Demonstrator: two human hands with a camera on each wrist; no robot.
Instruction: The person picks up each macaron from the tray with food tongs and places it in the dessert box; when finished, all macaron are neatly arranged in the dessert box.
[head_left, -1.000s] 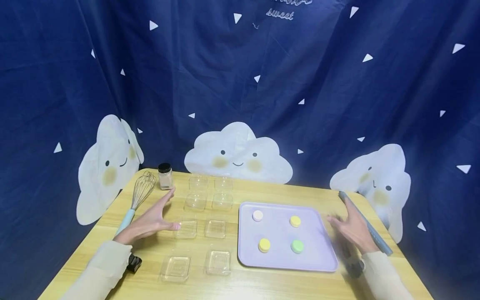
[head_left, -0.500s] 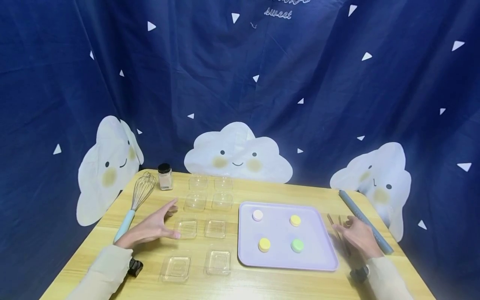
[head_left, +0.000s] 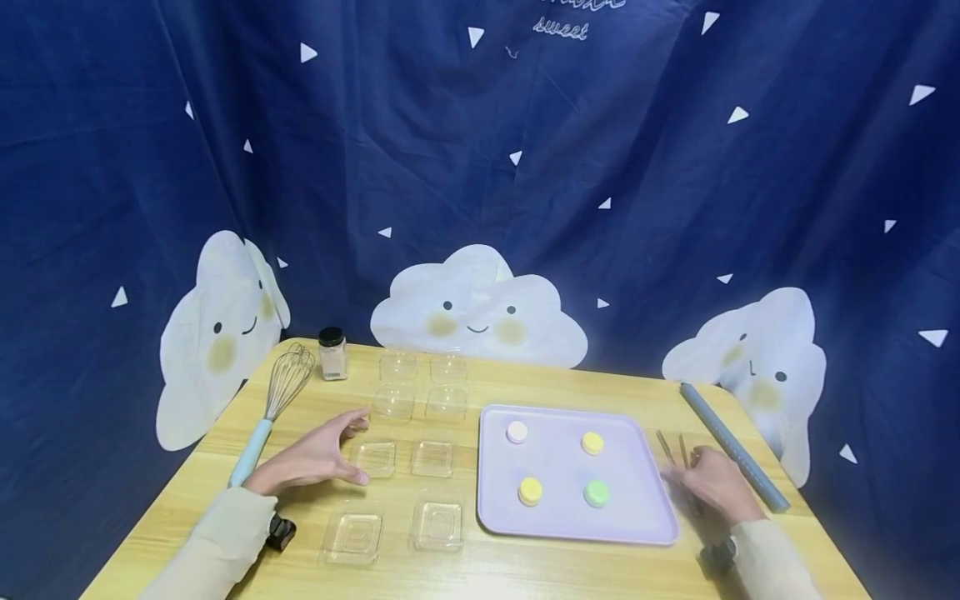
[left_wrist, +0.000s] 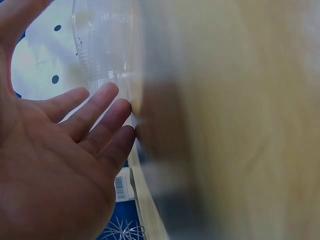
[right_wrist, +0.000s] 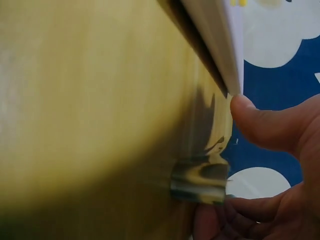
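Note:
My left hand (head_left: 318,454) hovers with its fingers spread and thumb apart, beside a clear plastic container (head_left: 377,458). Its palm and straight fingers (left_wrist: 107,97) show in the left wrist view, holding nothing. On the right, my right hand (head_left: 712,482) reaches down around the metal tongs (head_left: 666,448) lying beside the tray. The right wrist view shows the tongs (right_wrist: 200,180) between thumb and fingers, the thumb spread apart from them near the tray's edge. On the lilac tray (head_left: 562,523) sit a pink macaron (head_left: 517,432), two yellow macarons (head_left: 592,443) and a green macaron (head_left: 596,493).
Several more clear containers (head_left: 438,525) stand in rows left of the tray. At the left lie a whisk (head_left: 258,446) with a blue handle and a black-lidded jar (head_left: 333,360). A grey-blue rolling pin (head_left: 735,446) lies along the right table edge.
The right hand has come down from beside the rolling pin to the tongs, its fingers drawing in. My left hand has shifted slightly nearer and to the right. The macarons and containers stay put.

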